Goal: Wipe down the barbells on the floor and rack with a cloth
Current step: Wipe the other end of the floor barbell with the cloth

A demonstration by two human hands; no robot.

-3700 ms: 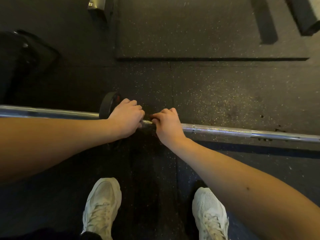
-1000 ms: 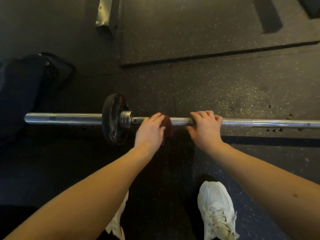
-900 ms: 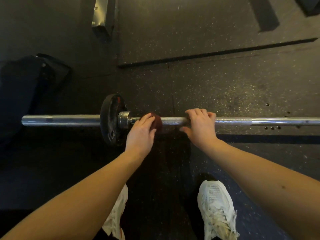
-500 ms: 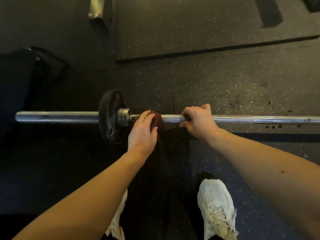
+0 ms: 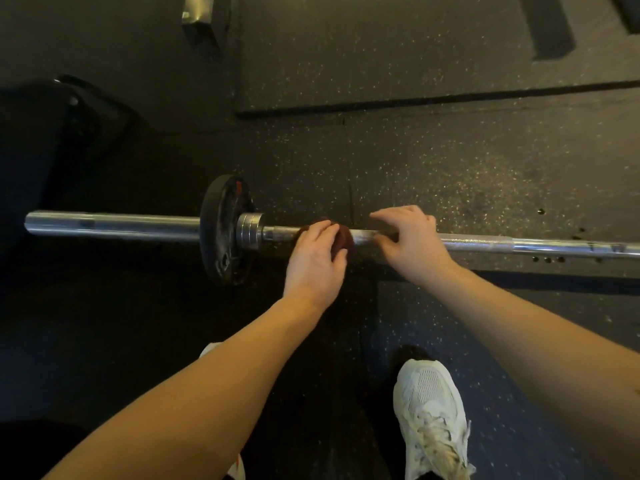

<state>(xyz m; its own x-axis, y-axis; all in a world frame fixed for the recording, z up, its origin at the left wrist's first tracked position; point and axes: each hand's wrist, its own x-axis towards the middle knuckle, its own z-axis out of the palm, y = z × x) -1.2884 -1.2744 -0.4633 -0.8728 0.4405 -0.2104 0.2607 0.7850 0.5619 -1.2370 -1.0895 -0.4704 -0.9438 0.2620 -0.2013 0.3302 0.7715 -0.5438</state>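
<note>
A chrome barbell (image 5: 502,244) lies across the black rubber floor, with one small black plate (image 5: 221,230) on its left sleeve. My left hand (image 5: 315,261) grips a dark red cloth (image 5: 343,239) wrapped round the shaft just right of the collar. My right hand (image 5: 410,242) lies over the shaft a little to the right of the cloth, fingers reaching over the bar and thumb in front of it. The bar under both hands is hidden.
A raised rubber platform (image 5: 398,64) lies beyond the bar. A metal post foot (image 5: 197,22) stands at the top left. A dark bag or bench (image 5: 52,133) sits at the left. My white shoe (image 5: 429,417) is below the bar.
My left hand and the cloth stay by the collar, shifting slightly right. My right hand's fingers have loosened and stretched out over the bar. Compared with 3.7 s ago, the view has moved right.
</note>
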